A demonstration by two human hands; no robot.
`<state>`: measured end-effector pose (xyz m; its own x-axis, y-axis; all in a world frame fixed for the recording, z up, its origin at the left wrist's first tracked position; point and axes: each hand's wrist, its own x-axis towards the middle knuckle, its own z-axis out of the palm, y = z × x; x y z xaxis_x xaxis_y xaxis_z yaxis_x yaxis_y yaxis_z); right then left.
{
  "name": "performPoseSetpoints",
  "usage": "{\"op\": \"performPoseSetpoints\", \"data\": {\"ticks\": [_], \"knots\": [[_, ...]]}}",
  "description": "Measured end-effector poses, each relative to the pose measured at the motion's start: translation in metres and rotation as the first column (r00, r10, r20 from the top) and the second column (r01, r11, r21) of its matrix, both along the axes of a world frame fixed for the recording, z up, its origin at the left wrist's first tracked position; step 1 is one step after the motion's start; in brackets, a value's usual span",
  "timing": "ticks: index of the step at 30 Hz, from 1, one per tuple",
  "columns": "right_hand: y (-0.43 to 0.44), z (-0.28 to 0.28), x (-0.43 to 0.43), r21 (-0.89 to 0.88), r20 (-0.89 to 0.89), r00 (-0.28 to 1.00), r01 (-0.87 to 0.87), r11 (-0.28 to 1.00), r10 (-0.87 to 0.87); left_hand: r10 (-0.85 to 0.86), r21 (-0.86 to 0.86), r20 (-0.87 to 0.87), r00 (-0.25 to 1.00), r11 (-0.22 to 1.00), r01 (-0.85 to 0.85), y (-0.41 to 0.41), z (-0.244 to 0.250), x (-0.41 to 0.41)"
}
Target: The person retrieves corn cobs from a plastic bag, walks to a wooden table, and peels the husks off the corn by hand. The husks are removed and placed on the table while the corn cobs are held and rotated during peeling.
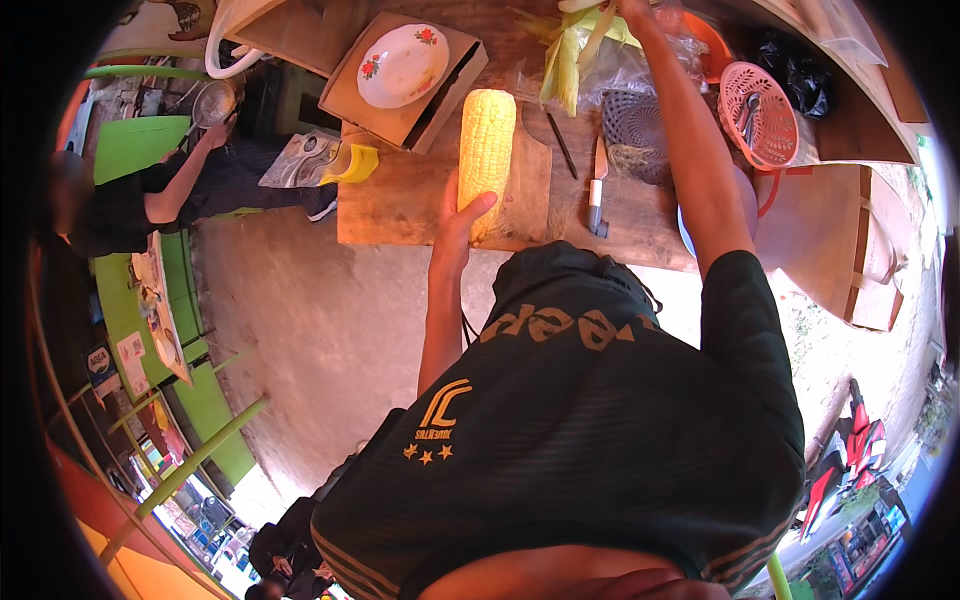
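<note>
My left hand (pixel 459 229) grips the lower end of a peeled yellow corn cob (pixel 486 142), which stands nearly upright over a wooden cutting board (pixel 534 172). My right arm stretches to the far side of the table. The right hand (pixel 635 7) is cut off by the top edge of the view, beside pale green corn husks (pixel 570 64), so its grip cannot be made out. The husks lie against clear plastic (pixel 611 75). To the right of the board rest a thin dark stick (pixel 562 146) and a knife (pixel 597 184) with a white and grey handle.
A floral plate (pixel 403 67) sits on a cardboard box (pixel 450 109). Corn silk lies on a dark plastic basket (pixel 630 124). A pink basket (pixel 761 124) holds metal utensils, near a black plastic bag (pixel 795 71). At left, another person (pixel 112 199) holds a pan (pixel 214 103).
</note>
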<state>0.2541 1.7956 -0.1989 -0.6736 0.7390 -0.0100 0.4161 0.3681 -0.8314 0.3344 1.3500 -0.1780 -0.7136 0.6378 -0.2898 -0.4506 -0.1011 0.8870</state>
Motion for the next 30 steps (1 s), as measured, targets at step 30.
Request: {"op": "performPoseSetpoints", "data": {"ticks": [30], "knots": [[-0.110,-0.125,0.248,0.005,0.125,0.974,-0.193,0.981,0.191,-0.138,-0.061,0.010,0.990,0.989,0.138,0.022,-0.007,0.001]]}}
